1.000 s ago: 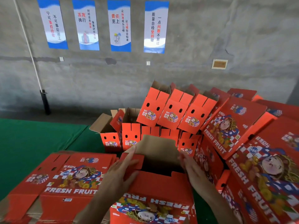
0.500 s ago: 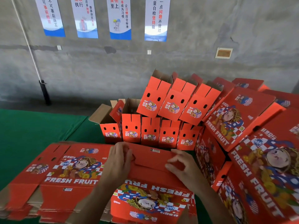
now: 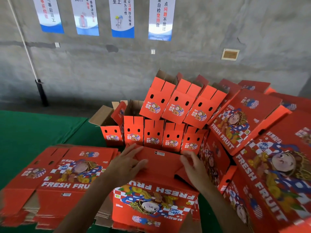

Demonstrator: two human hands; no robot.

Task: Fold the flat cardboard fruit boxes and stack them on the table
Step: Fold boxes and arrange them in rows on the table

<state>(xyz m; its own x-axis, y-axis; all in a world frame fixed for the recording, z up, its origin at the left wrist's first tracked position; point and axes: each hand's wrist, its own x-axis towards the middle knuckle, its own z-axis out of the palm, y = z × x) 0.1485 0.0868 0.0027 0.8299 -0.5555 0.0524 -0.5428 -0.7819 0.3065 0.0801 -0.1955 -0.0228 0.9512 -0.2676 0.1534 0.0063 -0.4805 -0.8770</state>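
A red FRESH FRUIT cardboard box point(image 3: 156, 197) stands in front of me with its end flaps folded down on top. My left hand point(image 3: 127, 163) lies flat on the left part of the folded flaps, fingers straight. My right hand point(image 3: 193, 165) hovers over the right flap, fingers loosely bent, touching or just above the card. A pile of flat boxes point(image 3: 64, 175) lies to the left on the green table point(image 3: 25, 137).
Folded boxes stand in a row point(image 3: 151, 135) behind, with three more point(image 3: 178, 101) leaning on top of them. Larger red boxes point(image 3: 269, 165) are heaped high on the right. A grey concrete wall with posters rises behind the table.
A second ago the brown inner flap stood up and the box was open. Both hands pushed the flaps down, and now the end is folded flat under my hands.
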